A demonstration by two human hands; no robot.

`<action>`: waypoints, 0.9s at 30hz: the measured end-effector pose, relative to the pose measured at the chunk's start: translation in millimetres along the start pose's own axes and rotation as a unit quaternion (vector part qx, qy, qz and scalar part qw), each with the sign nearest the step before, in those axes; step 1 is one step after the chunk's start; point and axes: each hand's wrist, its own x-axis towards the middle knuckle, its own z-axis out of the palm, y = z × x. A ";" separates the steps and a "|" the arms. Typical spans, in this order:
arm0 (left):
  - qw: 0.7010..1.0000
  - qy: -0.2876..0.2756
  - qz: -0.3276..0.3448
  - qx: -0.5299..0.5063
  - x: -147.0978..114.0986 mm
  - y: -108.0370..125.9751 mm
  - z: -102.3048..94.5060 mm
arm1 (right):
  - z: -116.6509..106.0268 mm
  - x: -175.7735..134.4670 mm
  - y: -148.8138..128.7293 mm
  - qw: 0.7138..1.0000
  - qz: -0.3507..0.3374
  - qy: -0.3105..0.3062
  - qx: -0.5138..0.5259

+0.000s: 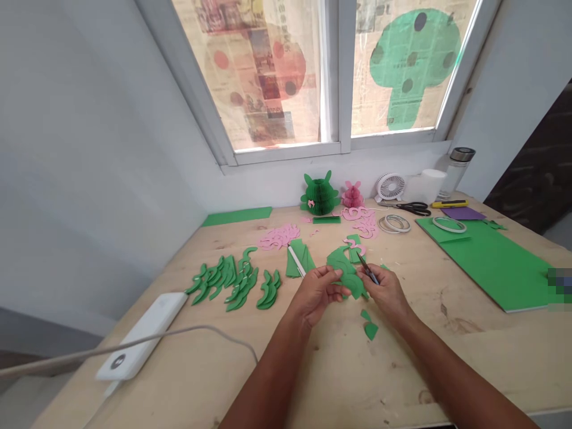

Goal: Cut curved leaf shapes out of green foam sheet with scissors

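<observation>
My left hand (318, 293) pinches a piece of green paper (345, 268) with wavy cut edges and curved lines on it. In my right hand (389, 293) is a small pair of scissors (367, 269), its dark blades pointing up and away beside the paper. Whether the blades touch the paper I cannot tell. Small green offcuts (370, 330) lie on the table just below my hands. A white pen (295, 261) rests on green paper sheets (305, 255) near my left hand. Pink cut paper (354, 244) lies beyond the scissors.
Stacks of curved green cutouts (241, 286) and a pink pile (279, 236) lie left. A white power strip (143, 336) trails a cable (196, 328). Green sheets (487, 262) lie right; tape rolls (395, 223), black scissors (415, 208), a fan (390, 187) and a glass bottle (454, 173) stand behind.
</observation>
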 end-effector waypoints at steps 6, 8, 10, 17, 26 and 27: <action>1.000 -0.003 -0.005 0.016 0.0 -1.0 4.7 | 1.4 -0.2 0.3 1.000 0.011 0.014 -0.002; 1.000 -0.006 -0.007 0.014 0.5 -2.3 4.5 | 1.8 -0.9 -2.5 0.999 0.021 0.028 -0.016; 1.000 -0.003 -0.007 0.002 1.2 -3.9 2.9 | 2.2 -1.9 -5.4 0.999 0.022 0.034 -0.034; 0.998 0.012 0.004 -0.061 3.0 -7.5 -4.5 | 5.0 -4.7 -7.1 0.995 0.021 0.070 -0.063; 0.994 0.018 0.017 -0.108 2.6 -6.9 -12.1 | 8.8 -7.8 -10.6 0.996 0.000 0.073 -0.051; 0.994 0.017 0.018 -0.111 2.4 -6.8 -12.5 | 9.1 -8.0 -10.5 0.996 -0.003 0.074 -0.049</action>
